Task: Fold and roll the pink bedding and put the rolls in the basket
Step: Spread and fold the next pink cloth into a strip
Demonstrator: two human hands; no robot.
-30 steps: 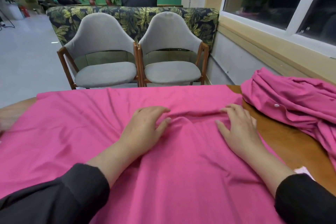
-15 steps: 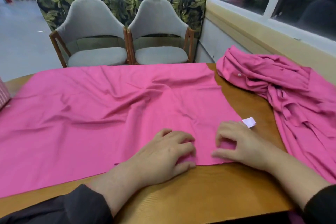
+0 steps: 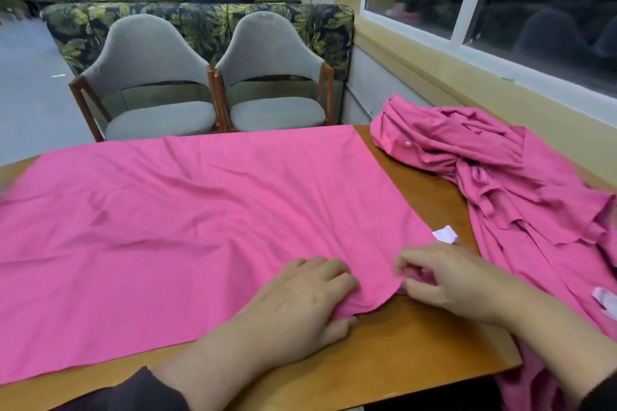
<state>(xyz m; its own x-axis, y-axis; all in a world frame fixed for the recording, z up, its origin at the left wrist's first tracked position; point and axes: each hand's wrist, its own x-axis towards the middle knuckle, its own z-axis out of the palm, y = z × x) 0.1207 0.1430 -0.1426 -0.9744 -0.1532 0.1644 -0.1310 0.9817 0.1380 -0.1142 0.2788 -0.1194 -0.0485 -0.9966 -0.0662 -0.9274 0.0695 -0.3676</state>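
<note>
Left hand [image 3: 297, 304] and right hand [image 3: 444, 280] each pinch the near edge of the flat pink sheet [image 3: 187, 217] on the wooden table [image 3: 400, 350].

A flat pink bedding sheet [image 3: 200, 227] lies spread over the brown wooden worktop [image 3: 400, 354]. At the sheet's near right corner the left hand [image 3: 297, 307] grips the edge with curled fingers, and just beside it the right hand [image 3: 447, 280] pinches the same corner. A small white tag [image 3: 445, 234] sticks out beside that corner. Right of the sheet lies a crumpled pink bedding heap [image 3: 521, 197]. Beyond the sheet stand two grey cushioned chairs [image 3: 207, 83].
</note>
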